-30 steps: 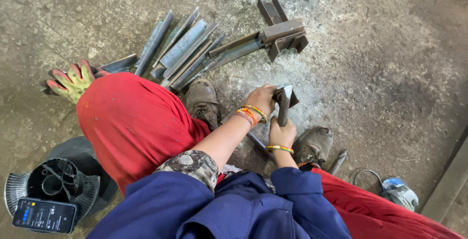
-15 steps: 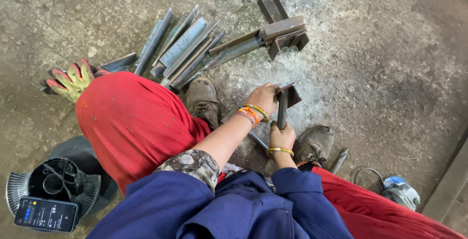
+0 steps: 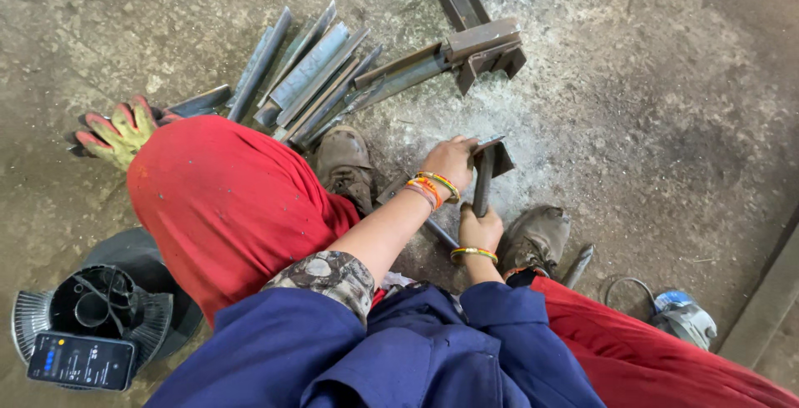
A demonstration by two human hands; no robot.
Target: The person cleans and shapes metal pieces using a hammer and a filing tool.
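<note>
Left hand (image 3: 449, 161) clamps a small angle piece (image 3: 498, 157) — right hand (image 3: 480, 230) grips a dark hammer handle (image 3: 483, 182) (concrete floor (image 3: 649, 125) beneath).

A person squats on a concrete floor (image 3: 682, 125), left hand (image 3: 449, 161) at the centre on a small metal piece (image 3: 498, 157). The right hand (image 3: 480, 229) sits just at 6 o'clock of it, gripping a bar-like tool (image 3: 483, 179) that rises to the piece. A fan of angle irons (image 3: 308, 75) lies at 10 o'clock. A glove (image 3: 116, 129) lies at 9 o'clock, a phone (image 3: 81, 361) on a round fan guard (image 3: 29, 325) at 8 o'clock, a grinder (image 3: 684, 318) at 4 o'clock. Shoes (image 3: 343, 158) flank the hands.
</note>
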